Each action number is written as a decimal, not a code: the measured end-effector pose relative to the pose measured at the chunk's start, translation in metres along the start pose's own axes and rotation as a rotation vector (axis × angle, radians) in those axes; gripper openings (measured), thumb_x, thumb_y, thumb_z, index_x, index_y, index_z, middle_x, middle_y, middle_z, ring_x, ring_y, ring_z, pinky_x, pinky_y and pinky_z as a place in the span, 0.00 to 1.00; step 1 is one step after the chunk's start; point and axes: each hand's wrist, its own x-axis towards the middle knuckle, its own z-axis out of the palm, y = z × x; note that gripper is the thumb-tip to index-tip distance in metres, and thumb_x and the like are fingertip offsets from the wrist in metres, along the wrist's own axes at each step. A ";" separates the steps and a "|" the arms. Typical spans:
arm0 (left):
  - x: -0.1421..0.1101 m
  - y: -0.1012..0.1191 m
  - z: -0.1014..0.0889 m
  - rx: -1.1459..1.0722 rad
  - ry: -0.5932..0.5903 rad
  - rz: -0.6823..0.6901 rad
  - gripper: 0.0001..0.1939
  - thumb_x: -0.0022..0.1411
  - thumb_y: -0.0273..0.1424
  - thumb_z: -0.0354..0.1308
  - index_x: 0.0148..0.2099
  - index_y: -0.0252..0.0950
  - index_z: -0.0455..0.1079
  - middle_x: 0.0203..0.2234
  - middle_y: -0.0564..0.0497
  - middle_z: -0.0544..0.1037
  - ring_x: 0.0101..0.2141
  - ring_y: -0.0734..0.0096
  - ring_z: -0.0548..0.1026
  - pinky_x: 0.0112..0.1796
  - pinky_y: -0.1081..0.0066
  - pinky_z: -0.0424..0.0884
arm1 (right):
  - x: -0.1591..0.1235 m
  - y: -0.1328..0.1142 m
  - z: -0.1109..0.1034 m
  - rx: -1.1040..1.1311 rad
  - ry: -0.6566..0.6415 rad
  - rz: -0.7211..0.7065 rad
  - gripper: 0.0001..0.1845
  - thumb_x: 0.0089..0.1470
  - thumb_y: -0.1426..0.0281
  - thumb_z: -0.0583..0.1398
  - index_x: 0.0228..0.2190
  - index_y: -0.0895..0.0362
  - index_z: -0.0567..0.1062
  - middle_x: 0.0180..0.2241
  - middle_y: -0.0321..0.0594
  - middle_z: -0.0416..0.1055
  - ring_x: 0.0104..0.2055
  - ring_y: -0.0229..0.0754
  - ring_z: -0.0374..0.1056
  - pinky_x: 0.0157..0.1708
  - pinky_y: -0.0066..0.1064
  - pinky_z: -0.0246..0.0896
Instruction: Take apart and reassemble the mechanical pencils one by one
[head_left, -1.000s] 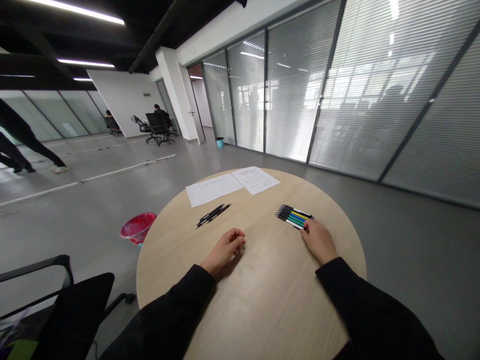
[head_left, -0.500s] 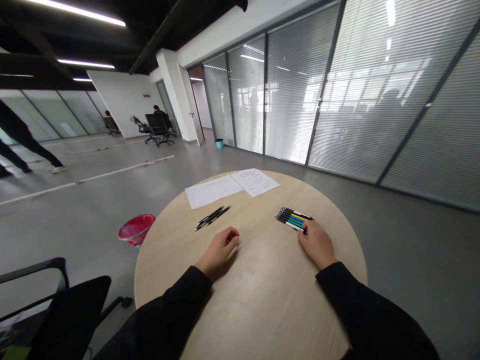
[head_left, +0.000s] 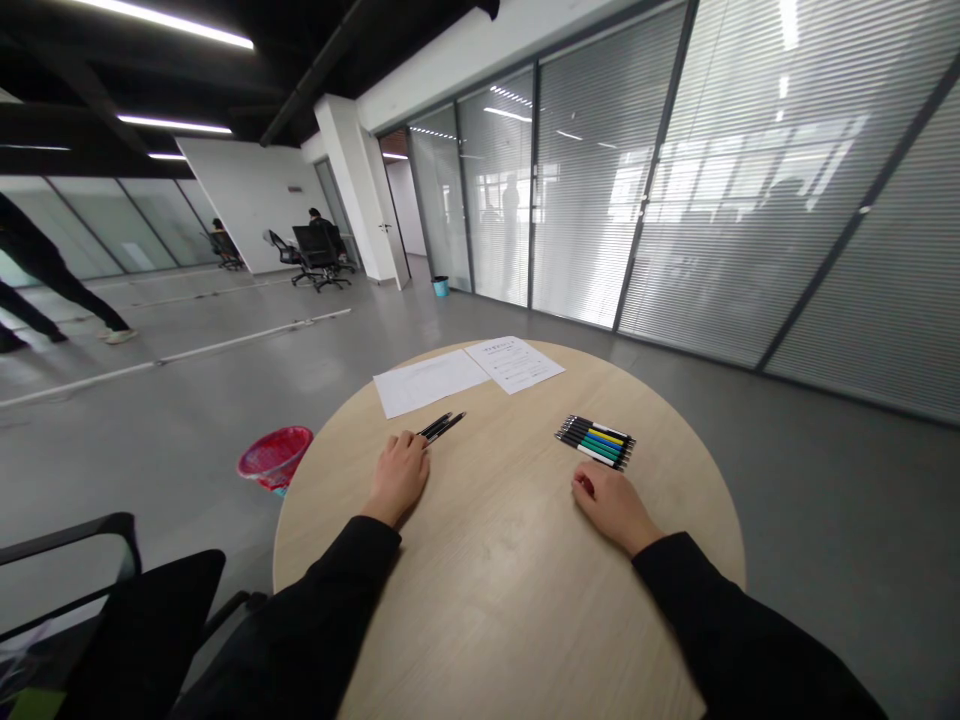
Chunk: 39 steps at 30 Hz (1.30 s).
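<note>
At 1 to 2 o'clock on the round table (head_left: 495, 620), a row of pens (head_left: 596, 441) lies neatly side by side; at 11 o'clock, a few loose pens (head_left: 447, 428) lie outside it. Judged by this layout, the arranging seems partway along: one group is set straight, the loose ones remain.

The left hand (head_left: 397, 475) covers the near ends of the loose pens; whether its fingers grip one, I cannot tell. The right hand (head_left: 611, 502), loosely curled and holding nothing visible, rests just on the row's 6 o'clock side.

Half a second ago the right fingers touched the row and the left hand was over bare wood; now the right is clear and the left has reached the loose pens.
</note>
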 end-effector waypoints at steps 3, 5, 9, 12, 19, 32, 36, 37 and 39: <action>0.002 -0.001 0.004 0.047 -0.014 -0.028 0.13 0.68 0.32 0.48 0.50 0.34 0.69 0.43 0.41 0.72 0.44 0.55 0.68 0.47 0.59 0.65 | -0.001 0.001 0.000 0.022 -0.002 0.001 0.07 0.57 0.71 0.54 0.27 0.55 0.69 0.28 0.36 0.69 0.30 0.40 0.64 0.31 0.29 0.52; 0.003 -0.001 0.006 0.073 -0.013 -0.029 0.13 0.68 0.32 0.47 0.50 0.34 0.69 0.43 0.41 0.72 0.44 0.55 0.69 0.46 0.60 0.66 | -0.001 0.001 0.001 0.035 -0.001 -0.003 0.08 0.57 0.72 0.54 0.28 0.55 0.70 0.28 0.37 0.70 0.30 0.40 0.64 0.32 0.28 0.53; 0.006 0.001 0.008 0.105 -0.013 -0.045 0.14 0.69 0.31 0.47 0.50 0.32 0.68 0.42 0.40 0.73 0.43 0.55 0.71 0.45 0.61 0.67 | 0.000 -0.001 0.000 0.051 -0.004 0.000 0.07 0.57 0.72 0.54 0.27 0.56 0.70 0.28 0.37 0.70 0.30 0.40 0.64 0.32 0.28 0.53; 0.009 0.000 0.010 0.098 -0.032 -0.064 0.13 0.69 0.31 0.47 0.49 0.31 0.69 0.41 0.40 0.74 0.43 0.55 0.73 0.45 0.62 0.67 | 0.000 -0.001 -0.001 0.052 -0.012 0.006 0.07 0.56 0.72 0.54 0.27 0.56 0.70 0.28 0.37 0.70 0.31 0.40 0.64 0.32 0.28 0.53; 0.008 0.009 0.002 0.099 -0.095 -0.113 0.10 0.68 0.31 0.47 0.43 0.33 0.68 0.39 0.40 0.77 0.40 0.54 0.76 0.40 0.62 0.69 | 0.000 -0.003 -0.003 0.040 -0.033 0.008 0.07 0.56 0.72 0.54 0.28 0.56 0.71 0.29 0.37 0.70 0.31 0.40 0.64 0.32 0.28 0.53; -0.020 0.077 -0.003 -0.251 -0.243 -0.023 0.07 0.63 0.28 0.50 0.44 0.38 0.64 0.34 0.41 0.78 0.36 0.56 0.76 0.36 0.66 0.64 | 0.000 -0.010 -0.005 0.046 -0.097 -0.014 0.07 0.57 0.74 0.55 0.28 0.56 0.71 0.30 0.37 0.70 0.34 0.40 0.65 0.37 0.29 0.54; -0.033 0.100 -0.006 -0.437 -0.261 -0.034 0.06 0.60 0.28 0.54 0.41 0.39 0.64 0.31 0.44 0.76 0.35 0.56 0.75 0.36 0.66 0.63 | -0.001 -0.019 -0.003 0.079 -0.136 -0.032 0.07 0.57 0.75 0.56 0.29 0.56 0.72 0.30 0.37 0.70 0.34 0.40 0.65 0.37 0.30 0.55; -0.036 0.105 -0.006 -0.486 -0.248 -0.045 0.07 0.59 0.29 0.55 0.41 0.39 0.65 0.30 0.45 0.76 0.34 0.56 0.75 0.37 0.65 0.63 | -0.002 -0.022 -0.002 0.088 -0.148 -0.048 0.07 0.57 0.75 0.56 0.29 0.56 0.72 0.30 0.38 0.70 0.34 0.41 0.65 0.38 0.30 0.56; -0.041 0.114 -0.005 -0.584 -0.225 -0.029 0.07 0.59 0.31 0.57 0.41 0.39 0.66 0.29 0.46 0.75 0.34 0.56 0.74 0.37 0.64 0.64 | -0.002 -0.029 0.000 0.098 -0.154 -0.085 0.06 0.57 0.75 0.56 0.29 0.56 0.73 0.32 0.39 0.70 0.37 0.42 0.65 0.39 0.30 0.57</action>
